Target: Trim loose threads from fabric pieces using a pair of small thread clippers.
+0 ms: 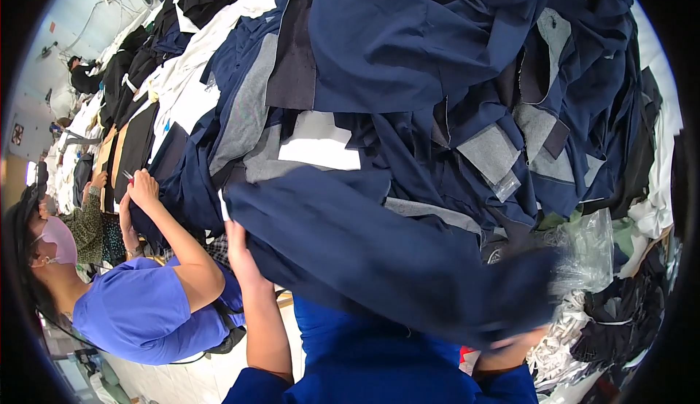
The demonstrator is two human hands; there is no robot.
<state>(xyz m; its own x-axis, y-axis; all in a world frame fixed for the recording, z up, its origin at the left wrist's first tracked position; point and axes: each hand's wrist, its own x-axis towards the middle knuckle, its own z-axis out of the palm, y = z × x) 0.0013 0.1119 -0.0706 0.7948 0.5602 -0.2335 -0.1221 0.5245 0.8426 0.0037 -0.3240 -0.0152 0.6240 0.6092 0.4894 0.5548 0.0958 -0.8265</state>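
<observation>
A long piece of dark navy cloth (379, 251) stretches across in front of me, blurred toward its right end. My left hand (239, 247) grips its left end, with the fingers partly behind the fabric. A narrow white strip (224, 205) shows at that edge by the fingertips. At the lower right, my right hand (519, 340) holds the other end; motion smears it and the cloth covers most of its fingers. Just beyond lies a heap of navy garments (394, 47) with grey inner sides, and a white sheet (319, 141) among them.
To my left, a person in a purple shirt (138, 309) works at the same table with a small tool in one hand. White and black garments (138, 61) are piled farther left. At right are a clear plastic bag (587, 251) and bundled dark cloth (612, 324).
</observation>
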